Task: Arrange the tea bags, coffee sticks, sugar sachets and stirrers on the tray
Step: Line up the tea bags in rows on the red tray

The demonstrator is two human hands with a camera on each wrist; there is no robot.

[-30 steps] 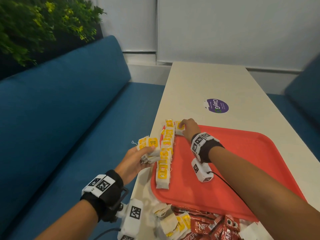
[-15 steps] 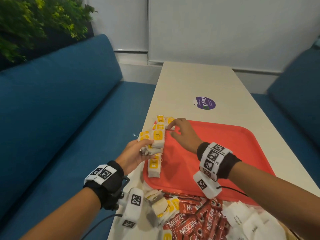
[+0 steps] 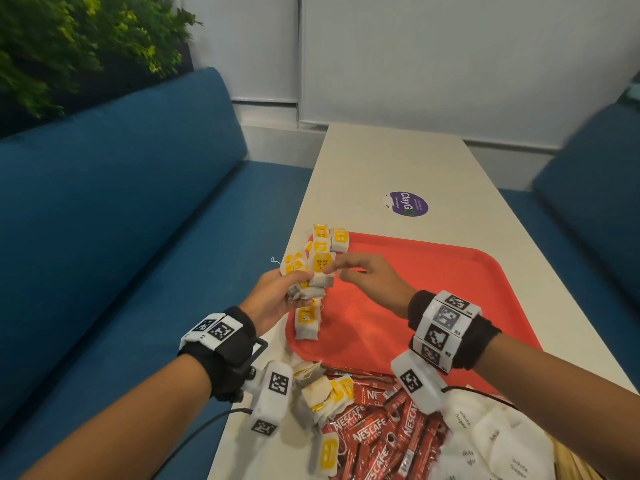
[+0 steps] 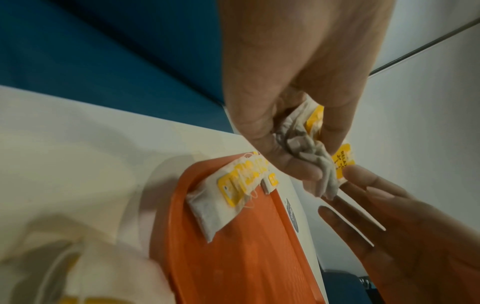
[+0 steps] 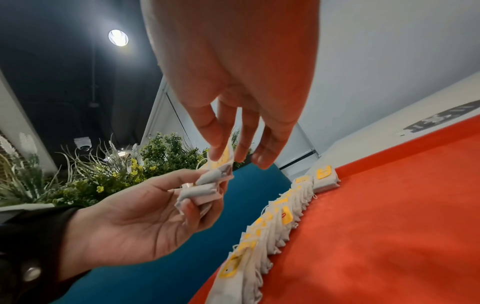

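Cream table (image 3: 388,168); red tray (image 3: 433,289); blue sofa (image 3: 104,220).

Bare forearms, no sleeves. Black wristband (image 3: 239,344) on left, black wristband (image 3: 481,341) on right, each ringed with white blocks printed with black square codes. White camera pod (image 3: 272,398) below each wrist, thin black cable trailing.

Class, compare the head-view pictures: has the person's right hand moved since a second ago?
Yes. The right hand has drawn back from the far-left corner of the red tray, toward the person, and now meets the tea bags held in the left hand.
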